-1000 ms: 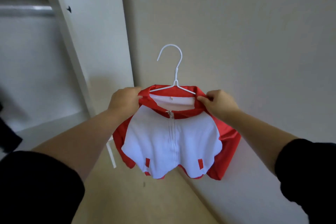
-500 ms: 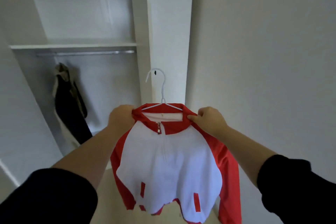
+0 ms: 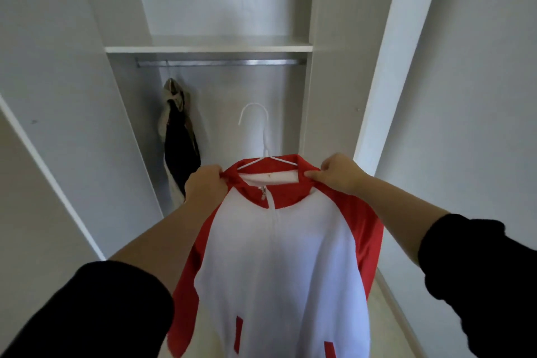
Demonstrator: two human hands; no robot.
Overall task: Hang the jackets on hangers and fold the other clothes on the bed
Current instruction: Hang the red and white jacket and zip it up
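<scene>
both hands [image 3: 206, 184] grip hangered jacket [image 3: 279, 256]

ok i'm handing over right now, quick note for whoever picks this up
Left hand grips the red and white jacket at one shoulder; right hand pinches the other.
Jacket is on the white hanger, held up before the open wardrobe, hook below the rail.
A dark garment hangs near the rail's left end.
Done: jacket on hanger. Left: hook it on the rail; bed and other clothes are out of view.
</scene>
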